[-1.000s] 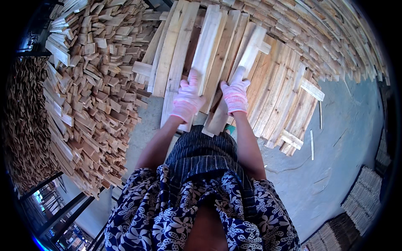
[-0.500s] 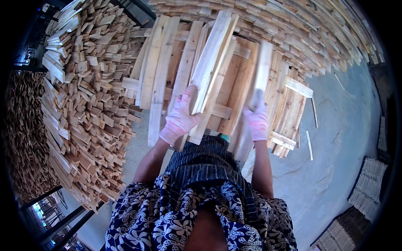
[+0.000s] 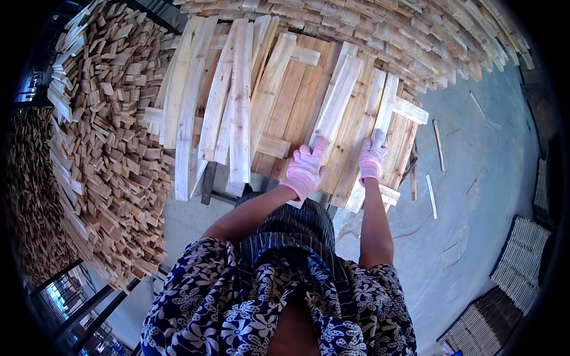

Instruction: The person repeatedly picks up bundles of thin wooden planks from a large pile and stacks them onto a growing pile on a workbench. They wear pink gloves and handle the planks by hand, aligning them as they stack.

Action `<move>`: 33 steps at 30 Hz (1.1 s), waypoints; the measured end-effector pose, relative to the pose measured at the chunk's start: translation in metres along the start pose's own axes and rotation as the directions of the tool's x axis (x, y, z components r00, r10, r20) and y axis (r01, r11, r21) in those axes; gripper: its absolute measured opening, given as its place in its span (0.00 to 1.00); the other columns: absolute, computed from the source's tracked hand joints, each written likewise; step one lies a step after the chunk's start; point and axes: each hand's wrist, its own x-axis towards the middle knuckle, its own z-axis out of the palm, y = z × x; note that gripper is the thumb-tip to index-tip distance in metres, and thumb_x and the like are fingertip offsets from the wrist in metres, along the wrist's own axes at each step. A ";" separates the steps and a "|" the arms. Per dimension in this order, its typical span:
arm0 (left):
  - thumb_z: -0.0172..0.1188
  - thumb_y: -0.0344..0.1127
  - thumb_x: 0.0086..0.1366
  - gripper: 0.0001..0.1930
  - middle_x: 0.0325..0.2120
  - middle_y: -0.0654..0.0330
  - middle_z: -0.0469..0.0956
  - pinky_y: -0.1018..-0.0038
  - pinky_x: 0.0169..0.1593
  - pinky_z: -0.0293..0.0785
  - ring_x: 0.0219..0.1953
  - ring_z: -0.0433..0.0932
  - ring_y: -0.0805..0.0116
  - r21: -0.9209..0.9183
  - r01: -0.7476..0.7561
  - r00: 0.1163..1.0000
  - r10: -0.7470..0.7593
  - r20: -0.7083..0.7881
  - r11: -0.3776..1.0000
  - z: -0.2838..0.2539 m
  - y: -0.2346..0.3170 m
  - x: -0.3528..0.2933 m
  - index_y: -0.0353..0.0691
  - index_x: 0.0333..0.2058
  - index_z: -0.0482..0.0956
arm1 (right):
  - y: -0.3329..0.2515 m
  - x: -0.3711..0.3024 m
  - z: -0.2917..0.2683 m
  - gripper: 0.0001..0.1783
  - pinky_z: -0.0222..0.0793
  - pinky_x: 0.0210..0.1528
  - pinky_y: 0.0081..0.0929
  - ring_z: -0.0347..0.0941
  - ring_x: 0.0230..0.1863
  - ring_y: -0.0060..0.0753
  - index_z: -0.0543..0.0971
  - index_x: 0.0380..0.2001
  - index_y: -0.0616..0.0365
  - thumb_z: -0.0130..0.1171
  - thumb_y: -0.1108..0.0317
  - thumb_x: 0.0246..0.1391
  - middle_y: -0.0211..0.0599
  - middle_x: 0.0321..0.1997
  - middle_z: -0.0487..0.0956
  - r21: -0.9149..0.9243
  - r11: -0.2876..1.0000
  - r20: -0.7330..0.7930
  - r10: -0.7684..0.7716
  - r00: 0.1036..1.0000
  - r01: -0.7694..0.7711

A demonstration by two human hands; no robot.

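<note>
My left hand (image 3: 304, 169), in a pink-and-white knit glove, lies over the near part of a pale wooden plank (image 3: 339, 101), its fingers spread on the wood. My right hand (image 3: 372, 159), gloved alike, has its fingers about the near part of another narrow plank (image 3: 388, 101). Both planks rest on a row of boards (image 3: 350, 148) with short crosspieces (image 3: 409, 110) under them. To the left, several loose planks (image 3: 240, 101) lie side by side and partly overlapping on the same row, their near ends jutting out toward me.
A tall heap of short wood pieces (image 3: 113, 148) rises at the left. More stacked wood (image 3: 392, 35) stands along the far side. Thin slivers (image 3: 431, 196) lie on the grey floor (image 3: 475, 160) at the right, with slatted stacks (image 3: 522, 255) by the right rim.
Both hands have lowered the planks they held onto the boards. My left hand has moved right, nearer my right hand, and its fingers have spread. The view has shifted slightly.
</note>
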 end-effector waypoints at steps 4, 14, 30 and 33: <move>0.61 0.47 0.65 0.41 0.60 0.38 0.66 0.49 0.58 0.74 0.59 0.73 0.38 -0.197 0.005 0.999 -0.012 -0.035 0.980 -0.035 -0.034 -0.026 0.58 0.73 0.51 | -0.026 0.007 -0.033 0.31 0.69 0.60 0.50 0.72 0.56 0.67 0.65 0.69 0.40 0.53 0.48 0.66 0.62 0.61 0.69 -0.195 0.981 0.213 0.022 0.977 0.020; 0.68 0.48 0.60 0.47 0.59 0.38 0.66 0.49 0.59 0.72 0.56 0.72 0.36 0.008 0.327 0.870 -0.298 -0.392 0.945 -0.135 -0.113 -0.021 0.50 0.73 0.52 | -0.190 -0.048 0.030 0.53 0.68 0.58 0.55 0.69 0.56 0.62 0.51 0.74 0.49 0.64 0.39 0.55 0.58 0.57 0.69 -0.288 0.953 0.119 -0.062 0.991 0.094; 0.69 0.32 0.58 0.46 0.65 0.44 0.63 0.61 0.73 0.58 0.69 0.62 0.50 -0.611 -0.364 0.927 0.211 -0.310 0.703 -0.102 -0.082 -0.038 0.38 0.73 0.55 | -0.099 -0.096 -0.007 0.47 0.70 0.55 0.44 0.69 0.51 0.51 0.63 0.72 0.51 0.72 0.66 0.49 0.53 0.51 0.67 0.290 0.956 0.006 -0.058 0.998 0.054; 0.69 0.36 0.58 0.47 0.65 0.42 0.62 0.56 0.71 0.60 0.69 0.63 0.45 -0.512 -0.172 0.983 0.116 -0.140 0.841 -0.060 -0.033 -0.025 0.44 0.73 0.54 | -0.040 -0.081 -0.046 0.45 0.71 0.56 0.49 0.70 0.53 0.58 0.61 0.73 0.41 0.69 0.61 0.53 0.56 0.54 0.67 0.156 0.988 -0.027 -0.010 1.000 0.014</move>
